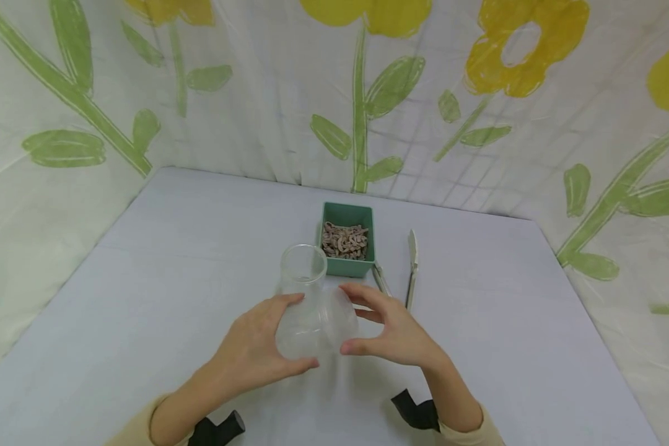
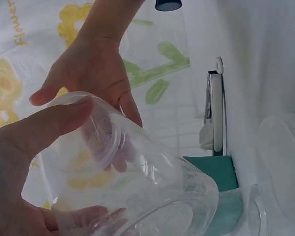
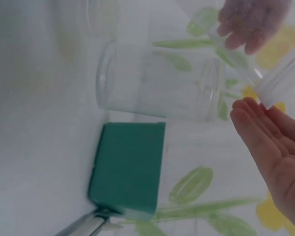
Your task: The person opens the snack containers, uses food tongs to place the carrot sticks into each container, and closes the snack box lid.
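A clear plastic tub (image 1: 318,325) is held up and tilted sideways over the table. My left hand (image 1: 256,341) grips it round the side; in the left wrist view the thumb lies over the tub (image 2: 147,162) and the fingers show through its wall. At its other end is my right hand (image 1: 393,325), thumb and fingers spread. In the right wrist view, the right hand's fingers (image 3: 260,130) are fairly straight at the tub's edge. Just behind the tub stands a clear, straight-sided glass (image 3: 160,81).
Behind the glass, a green box (image 1: 350,267) holds brown curled pieces. Tongs (image 1: 381,280) lean by its right corner, and a knife-like utensil (image 1: 412,266) lies farther right. The left wrist view shows a clear round disc-like thing (image 2: 285,164) on the table. A flower-painted curtain (image 1: 256,124) hangs behind.
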Demonstrator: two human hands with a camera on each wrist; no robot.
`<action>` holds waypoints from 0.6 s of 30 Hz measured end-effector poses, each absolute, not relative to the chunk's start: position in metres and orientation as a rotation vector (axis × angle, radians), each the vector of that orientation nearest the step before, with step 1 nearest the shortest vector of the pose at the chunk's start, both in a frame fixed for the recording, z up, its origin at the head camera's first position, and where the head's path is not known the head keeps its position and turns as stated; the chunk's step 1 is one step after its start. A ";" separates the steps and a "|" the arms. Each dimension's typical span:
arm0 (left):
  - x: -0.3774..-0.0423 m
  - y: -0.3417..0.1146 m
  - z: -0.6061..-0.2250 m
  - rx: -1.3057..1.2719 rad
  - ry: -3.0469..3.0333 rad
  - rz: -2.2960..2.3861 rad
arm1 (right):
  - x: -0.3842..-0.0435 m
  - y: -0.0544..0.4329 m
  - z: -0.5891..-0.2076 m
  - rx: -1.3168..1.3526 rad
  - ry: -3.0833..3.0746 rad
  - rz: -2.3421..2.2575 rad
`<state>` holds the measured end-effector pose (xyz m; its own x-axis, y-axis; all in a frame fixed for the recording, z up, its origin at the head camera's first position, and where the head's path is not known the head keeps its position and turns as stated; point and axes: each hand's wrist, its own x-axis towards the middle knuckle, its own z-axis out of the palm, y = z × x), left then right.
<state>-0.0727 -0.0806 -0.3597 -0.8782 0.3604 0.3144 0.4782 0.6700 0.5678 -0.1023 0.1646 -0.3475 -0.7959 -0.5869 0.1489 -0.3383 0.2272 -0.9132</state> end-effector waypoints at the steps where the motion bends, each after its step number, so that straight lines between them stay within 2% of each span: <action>1: -0.073 -0.080 -0.360 -0.679 -2.692 -0.977 | -0.102 0.164 -0.347 -0.871 2.272 -1.604; 12: -0.073 -0.081 -0.358 -0.718 -2.756 -1.025 | -0.100 0.164 -0.344 -0.884 2.301 -1.627; 18: -0.074 -0.088 -0.355 -0.805 -2.868 -1.255 | -0.099 0.167 -0.344 -0.984 2.287 -1.584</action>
